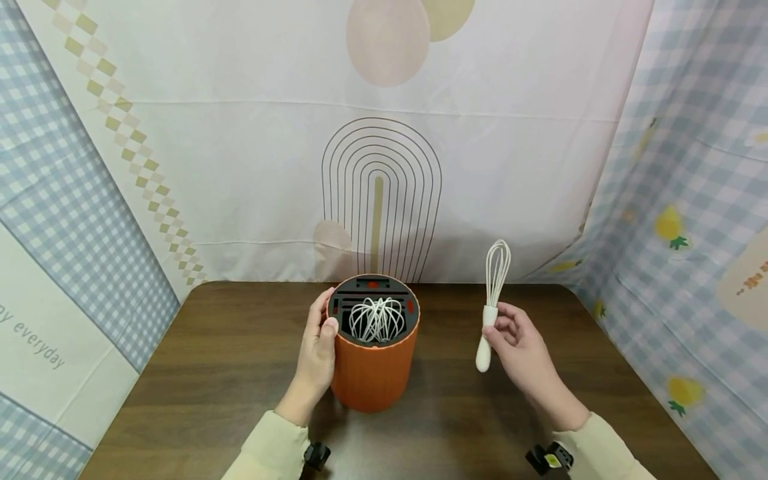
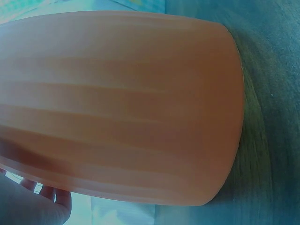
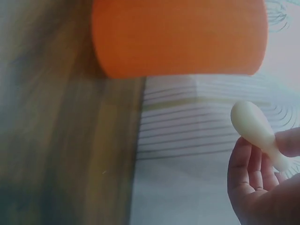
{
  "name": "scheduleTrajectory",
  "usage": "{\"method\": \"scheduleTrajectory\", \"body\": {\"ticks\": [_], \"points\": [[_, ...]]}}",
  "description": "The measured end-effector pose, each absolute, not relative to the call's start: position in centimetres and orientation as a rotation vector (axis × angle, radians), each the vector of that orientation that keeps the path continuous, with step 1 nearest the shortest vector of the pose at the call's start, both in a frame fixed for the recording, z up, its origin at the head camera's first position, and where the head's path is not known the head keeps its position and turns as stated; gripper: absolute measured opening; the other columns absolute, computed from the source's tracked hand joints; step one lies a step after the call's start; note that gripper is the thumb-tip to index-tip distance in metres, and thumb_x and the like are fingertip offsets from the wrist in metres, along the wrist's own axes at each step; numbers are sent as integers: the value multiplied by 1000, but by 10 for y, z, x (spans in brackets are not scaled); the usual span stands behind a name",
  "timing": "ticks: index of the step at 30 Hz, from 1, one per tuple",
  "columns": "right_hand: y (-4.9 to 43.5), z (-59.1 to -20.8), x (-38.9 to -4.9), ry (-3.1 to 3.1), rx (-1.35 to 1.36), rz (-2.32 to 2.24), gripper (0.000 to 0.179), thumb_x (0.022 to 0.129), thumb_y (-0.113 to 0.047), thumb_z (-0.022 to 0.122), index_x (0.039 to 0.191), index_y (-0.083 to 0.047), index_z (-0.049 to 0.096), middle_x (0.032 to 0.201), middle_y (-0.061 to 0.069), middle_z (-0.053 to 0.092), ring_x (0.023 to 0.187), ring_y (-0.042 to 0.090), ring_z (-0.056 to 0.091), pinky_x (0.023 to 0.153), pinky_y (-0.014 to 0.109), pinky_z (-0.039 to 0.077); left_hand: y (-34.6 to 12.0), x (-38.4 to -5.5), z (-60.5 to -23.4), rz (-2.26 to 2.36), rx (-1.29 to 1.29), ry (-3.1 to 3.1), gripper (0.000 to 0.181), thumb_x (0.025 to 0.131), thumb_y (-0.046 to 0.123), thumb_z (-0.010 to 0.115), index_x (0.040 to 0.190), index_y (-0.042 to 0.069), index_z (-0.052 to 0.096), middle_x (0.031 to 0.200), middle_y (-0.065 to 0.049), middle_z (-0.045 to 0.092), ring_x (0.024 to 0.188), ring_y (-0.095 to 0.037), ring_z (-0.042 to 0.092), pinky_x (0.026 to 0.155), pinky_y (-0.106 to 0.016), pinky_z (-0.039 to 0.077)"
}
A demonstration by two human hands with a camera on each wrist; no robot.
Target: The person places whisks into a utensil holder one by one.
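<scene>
An orange utensil holder with a dark slotted top stands upright on the table. White whisk wires stick out of its wide opening; the rest of that whisk is hidden inside. At its left side, my left hand grips the holder near the rim, thumb in front and fingers round the far side. To the right of the holder, my right hand pinches a small white whisk by the handle, wires upward. In the right wrist view, the whisk's rounded handle end shows above the fingers.
A dark brown wooden table lies under both hands. Behind it hangs a pale printed cloth, with blue checked cloth along the right side and more on the left.
</scene>
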State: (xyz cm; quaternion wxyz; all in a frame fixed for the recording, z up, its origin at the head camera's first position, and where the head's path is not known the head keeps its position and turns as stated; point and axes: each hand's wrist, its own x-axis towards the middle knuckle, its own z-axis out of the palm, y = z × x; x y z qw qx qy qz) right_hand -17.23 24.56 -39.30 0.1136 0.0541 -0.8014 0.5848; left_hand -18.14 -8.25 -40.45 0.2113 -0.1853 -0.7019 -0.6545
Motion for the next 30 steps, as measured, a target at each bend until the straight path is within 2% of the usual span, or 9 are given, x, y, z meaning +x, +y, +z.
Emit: {"method": "scheduleTrajectory", "body": {"ticks": [8, 17, 20, 26, 30], "points": [[222, -375, -177, -2223, 318, 1637, 40, 95, -3, 58, 131, 4, 44, 105, 13, 58, 89, 13, 62, 73, 23, 51, -82, -180, -404, -1832, -528, -1940, 48, 96, 5, 36, 142, -4, 37, 132, -25, 47, 115, -28, 47, 95, -19, 35], [196, -356, -182, -2136, 369, 1744, 40, 94, -9, 61, 130, 1, 45, 109, 15, 58, 95, 18, 61, 79, 23, 50, -83, -181, -405, -1828, -522, -1950, 48, 96, 5, 36, 143, -4, 36, 135, -25, 46, 117, -28, 46, 97, -18, 34], [188, -351, -185, -2110, 401, 1763, 41, 94, -8, 61, 130, 1, 44, 110, 18, 58, 96, 20, 60, 79, 23, 50, -84, -187, -414, -1837, -529, -1942, 48, 97, 7, 36, 145, 0, 35, 136, -22, 46, 118, -27, 46, 97, -19, 34], [171, -346, -192, -2023, 477, 1791, 41, 94, -5, 60, 131, 2, 43, 111, 19, 58, 96, 28, 61, 82, 25, 50, -87, -200, -438, -1849, -529, -1955, 48, 101, 19, 37, 149, 17, 34, 140, -10, 45, 120, -22, 45, 98, -22, 36], [161, -344, -195, -1977, 509, 1826, 42, 94, -3, 59, 132, 2, 41, 111, 20, 56, 97, 33, 60, 85, 28, 50, -88, -202, -440, -1851, -543, -1954, 48, 101, 24, 36, 149, 21, 32, 141, -7, 44, 121, -22, 45, 99, -26, 36]]}}
